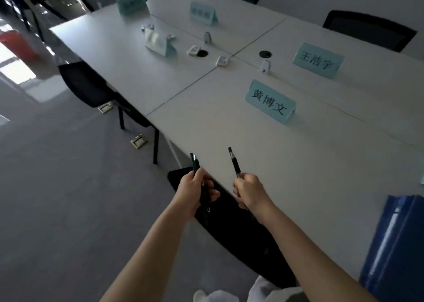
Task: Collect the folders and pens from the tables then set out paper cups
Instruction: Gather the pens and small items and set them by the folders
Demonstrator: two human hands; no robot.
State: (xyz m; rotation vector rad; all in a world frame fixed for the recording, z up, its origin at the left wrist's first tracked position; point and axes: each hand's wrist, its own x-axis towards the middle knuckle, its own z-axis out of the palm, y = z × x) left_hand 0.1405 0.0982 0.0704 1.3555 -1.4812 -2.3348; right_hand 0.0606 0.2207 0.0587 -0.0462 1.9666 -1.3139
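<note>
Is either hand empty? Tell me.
No: the left hand grips dark pens and the right hand grips another pen.

There is one view only, from a camera worn on the person's head. It looks forward and down along the white table [263,145], from just beside its near edge. The table's far end lies well away.
</note>
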